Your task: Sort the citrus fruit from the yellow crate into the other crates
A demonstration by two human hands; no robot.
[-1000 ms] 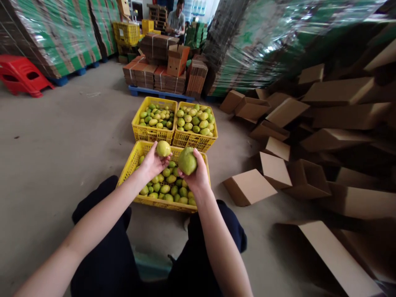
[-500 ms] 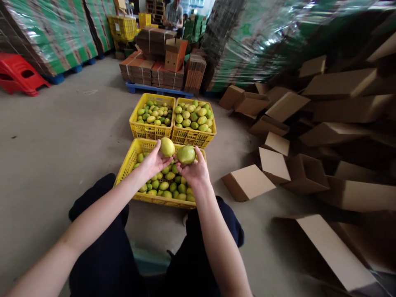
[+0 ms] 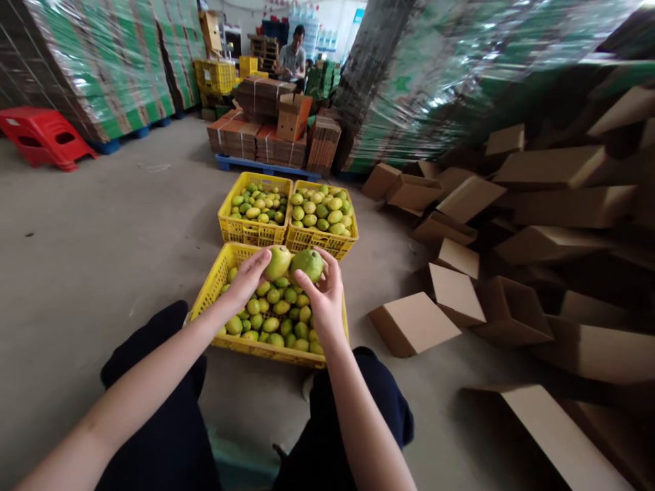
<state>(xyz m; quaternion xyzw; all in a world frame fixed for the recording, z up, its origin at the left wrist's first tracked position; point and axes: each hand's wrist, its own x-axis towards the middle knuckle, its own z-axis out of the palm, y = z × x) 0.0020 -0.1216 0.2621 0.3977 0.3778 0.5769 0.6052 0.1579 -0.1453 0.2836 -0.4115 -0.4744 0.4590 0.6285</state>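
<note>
My left hand [image 3: 250, 278] is closed round a yellow-green lemon [image 3: 279, 262]. A greener lemon [image 3: 306, 264] sits in my right hand [image 3: 327, 293], thumb on the near side and fingers curled behind it. The two fruits are side by side, close together, above a yellow plastic crate [image 3: 209, 290]. Inside that crate lie many loose green and yellow lemons [image 3: 274, 324]. Beyond it stand two more yellow crates, the left one [image 3: 250, 235] holding smaller-looking fruit and the right one [image 3: 321, 243] heaped with larger fruit.
Open cardboard boxes [image 3: 414, 324] lie in a jumbled pile to my right. Behind the crates, bundled flat cartons [image 3: 281, 150] rest on a blue pallet [image 3: 266, 168]. A red stool [image 3: 48, 136] stands at left. Wrapped green stacks [image 3: 123, 61] flank the space; a person [image 3: 293, 58] is at the back.
My right hand has turned its lemon, bringing the thumb to the near side and the fruit's end upward. My left hand still holds its lemon. The view has tilted slightly up.
</note>
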